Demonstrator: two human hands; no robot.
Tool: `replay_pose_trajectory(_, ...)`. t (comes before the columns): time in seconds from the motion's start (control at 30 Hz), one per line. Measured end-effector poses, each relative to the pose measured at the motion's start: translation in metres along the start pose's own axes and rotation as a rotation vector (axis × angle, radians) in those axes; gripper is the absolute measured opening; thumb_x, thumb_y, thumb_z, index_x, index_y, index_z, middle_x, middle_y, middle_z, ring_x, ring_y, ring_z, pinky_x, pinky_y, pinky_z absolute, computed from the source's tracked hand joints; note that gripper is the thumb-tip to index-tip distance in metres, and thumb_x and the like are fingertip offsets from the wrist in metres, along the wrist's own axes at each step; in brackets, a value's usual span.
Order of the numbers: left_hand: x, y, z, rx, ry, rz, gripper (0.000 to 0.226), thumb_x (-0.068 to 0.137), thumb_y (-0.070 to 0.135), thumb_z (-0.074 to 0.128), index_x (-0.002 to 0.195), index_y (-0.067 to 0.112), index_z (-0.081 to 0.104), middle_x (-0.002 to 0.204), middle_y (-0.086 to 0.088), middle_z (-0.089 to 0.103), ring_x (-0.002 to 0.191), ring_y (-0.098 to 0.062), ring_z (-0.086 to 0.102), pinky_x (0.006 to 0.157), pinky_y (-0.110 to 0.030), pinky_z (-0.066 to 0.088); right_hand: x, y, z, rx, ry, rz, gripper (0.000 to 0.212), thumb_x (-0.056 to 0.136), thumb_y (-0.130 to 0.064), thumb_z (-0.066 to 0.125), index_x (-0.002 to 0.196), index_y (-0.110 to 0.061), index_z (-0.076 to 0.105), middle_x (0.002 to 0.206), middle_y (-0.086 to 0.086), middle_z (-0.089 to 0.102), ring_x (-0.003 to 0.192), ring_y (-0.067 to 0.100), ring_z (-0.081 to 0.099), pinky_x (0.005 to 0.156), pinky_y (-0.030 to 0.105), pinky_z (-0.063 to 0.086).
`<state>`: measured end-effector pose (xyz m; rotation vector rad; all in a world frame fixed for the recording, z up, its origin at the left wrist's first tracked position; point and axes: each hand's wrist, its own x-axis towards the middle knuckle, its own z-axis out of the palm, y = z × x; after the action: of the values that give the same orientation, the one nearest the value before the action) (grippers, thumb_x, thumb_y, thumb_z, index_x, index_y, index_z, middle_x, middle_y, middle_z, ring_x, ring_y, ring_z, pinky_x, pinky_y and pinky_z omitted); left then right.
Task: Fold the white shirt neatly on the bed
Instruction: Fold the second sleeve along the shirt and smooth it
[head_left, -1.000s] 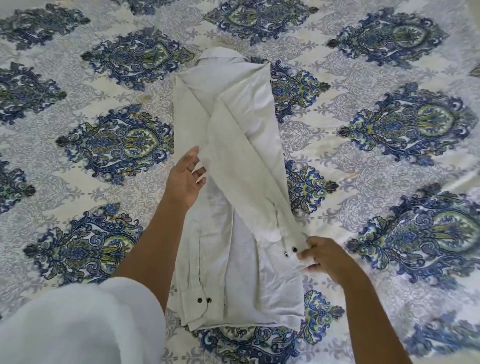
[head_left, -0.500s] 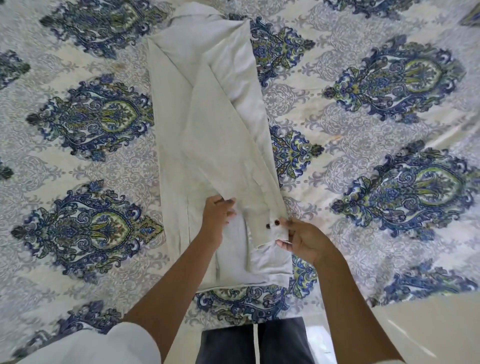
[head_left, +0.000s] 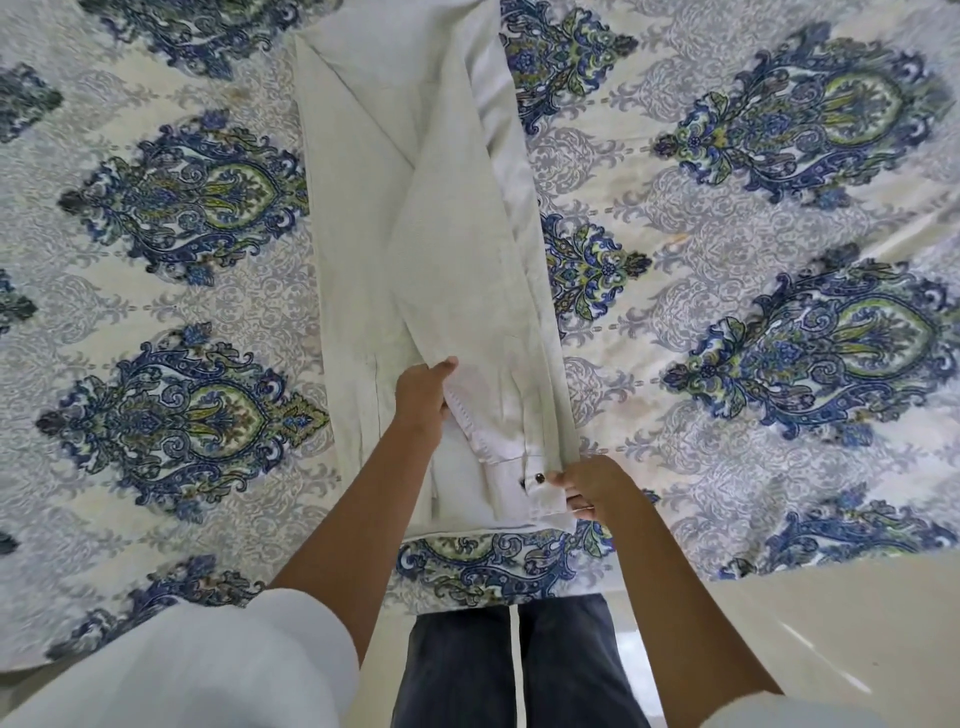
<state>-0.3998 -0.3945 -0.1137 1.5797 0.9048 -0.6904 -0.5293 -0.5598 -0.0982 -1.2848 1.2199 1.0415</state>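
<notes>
The white shirt (head_left: 363, 270) lies on the bed as a long narrow strip, its sides folded inward and one sleeve laid diagonally down its length. The collar end runs out of the top of the head view. My left hand (head_left: 422, 397) grips the sleeve's inner edge near the lower middle of the shirt. At the shirt's lower right corner my right hand (head_left: 592, 486) pinches the buttoned cuff (head_left: 540, 486), where one dark button shows. The hem lies close to the bed's near edge.
The bedspread (head_left: 779, 322) is white with large blue and green medallions and spreads out on both sides of the shirt. Its near edge (head_left: 498, 597) is against my legs in dark trousers. Pale glossy floor (head_left: 831, 639) shows at the lower right.
My left hand came down from the shirt's mid-left edge to the sleeve by the cuff and took hold. The cuff went from angling off the shirt's right edge to lying on it.
</notes>
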Motion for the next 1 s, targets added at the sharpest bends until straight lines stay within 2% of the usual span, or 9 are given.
replay_pose_trajectory(0.13, 0.003, 0.005, -0.001, -0.163, 0.015, -0.080, 0.010, 0.084, 0.005, 0.063, 0.076, 0.008, 0.058, 0.079, -0.007, 0.059, 0.071, -0.020, 0.057, 0.073, -0.033, 0.049, 0.004, 0.001, 0.001, -0.261, 0.101, -0.173, 0.025, 0.089, -0.019, 0.060, 0.065, -0.017, 0.049, 0.076, 0.005, 0.054, 0.070, 0.020, 0.053, 0.065, 0.028, 0.047)
replay_pose_trajectory(0.23, 0.005, 0.021, -0.002, -0.259, -0.023, -0.091, 0.006, 0.086, 0.001, 0.060, 0.091, 0.004, 0.059, 0.089, -0.007, 0.061, 0.084, -0.021, 0.059, 0.080, -0.031, 0.050, 0.004, -0.003, 0.000, -0.274, 0.244, -0.376, 0.026, 0.087, -0.021, 0.061, 0.064, -0.016, 0.051, 0.075, 0.006, 0.056, 0.075, 0.020, 0.050, 0.062, 0.028, 0.037)
replay_pose_trajectory(0.3, 0.006, 0.034, -0.004, -0.296, -0.055, -0.083, 0.004, 0.088, 0.000, 0.056, 0.088, 0.003, 0.058, 0.086, -0.008, 0.062, 0.081, -0.021, 0.060, 0.075, -0.030, 0.052, 0.007, -0.009, -0.001, -0.414, 0.282, -0.382, 0.012, 0.086, -0.016, 0.060, 0.079, -0.008, 0.065, 0.079, 0.010, 0.060, 0.076, 0.021, 0.053, 0.065, 0.027, 0.038)
replay_pose_trajectory(0.4, 0.013, 0.048, -0.010, -0.267, -0.075, -0.084, 0.009, 0.090, 0.002, 0.055, 0.082, 0.004, 0.057, 0.083, -0.010, 0.060, 0.073, -0.021, 0.060, 0.065, -0.032, 0.051, 0.013, -0.019, -0.002, -0.590, 0.271, -0.272, 0.015, 0.085, -0.013, 0.059, 0.094, -0.003, 0.067, 0.083, 0.009, 0.060, 0.089, 0.027, 0.062, 0.069, 0.027, 0.044)
replay_pose_trajectory(0.53, 0.024, 0.067, -0.013, -0.239, -0.128, -0.112, 0.007, 0.090, 0.008, 0.056, 0.084, 0.005, 0.058, 0.084, -0.008, 0.061, 0.076, -0.022, 0.059, 0.067, -0.033, 0.049, 0.010, -0.046, -0.001, -0.545, 0.314, -0.285, 0.021, 0.086, -0.024, 0.060, 0.074, -0.007, 0.055, 0.075, 0.003, 0.053, 0.084, 0.024, 0.058, 0.063, 0.024, 0.039)
replay_pose_trajectory(0.63, 0.037, 0.092, -0.013, -0.241, -0.132, -0.072, 0.009, 0.090, 0.012, 0.057, 0.084, 0.005, 0.059, 0.083, -0.007, 0.061, 0.074, -0.021, 0.058, 0.066, -0.030, 0.049, 0.008, -0.094, -0.004, -0.463, 0.350, -0.438, 0.025, 0.088, -0.026, 0.057, 0.092, -0.002, 0.060, 0.084, 0.005, 0.050, 0.088, 0.022, 0.054, 0.068, 0.025, 0.034)
replay_pose_trajectory(0.73, 0.053, 0.121, -0.012, -0.243, -0.129, -0.051, 0.013, 0.089, 0.016, 0.059, 0.080, 0.006, 0.059, 0.078, -0.006, 0.059, 0.069, -0.020, 0.056, 0.066, -0.031, 0.049, 0.010, -0.153, -0.001, -0.280, 0.314, -0.524, 0.018, 0.091, -0.022, 0.055, 0.087, -0.005, 0.058, 0.083, 0.010, 0.053, 0.085, 0.021, 0.049, 0.072, 0.027, 0.035)
replay_pose_trajectory(0.87, 0.076, 0.152, -0.004, 0.116, -0.037, 0.193, 0.022, 0.085, 0.013, 0.064, 0.067, 0.006, 0.052, 0.060, -0.008, 0.046, 0.046, -0.016, 0.049, 0.051, -0.021, 0.041, 0.016, -0.223, -0.001, -0.088, 0.292, -0.600, 0.030, 0.091, -0.016, 0.056, 0.062, -0.011, 0.046, 0.068, 0.007, 0.045, 0.069, 0.020, 0.045, 0.063, 0.027, 0.034)
replay_pose_trajectory(1.0, 0.092, 0.171, 0.008, 0.563, -0.035, 0.509, 0.020, 0.082, 0.018, 0.066, 0.079, 0.000, 0.058, 0.072, -0.018, 0.049, 0.065, -0.033, 0.052, 0.058, -0.032, 0.043, 0.025, -0.291, -0.007, -0.038, 0.279, -0.644, 0.030, 0.089, -0.016, 0.058, 0.062, -0.016, 0.046, 0.062, 0.003, 0.044, 0.054, 0.014, 0.041, 0.052, 0.025, 0.033)
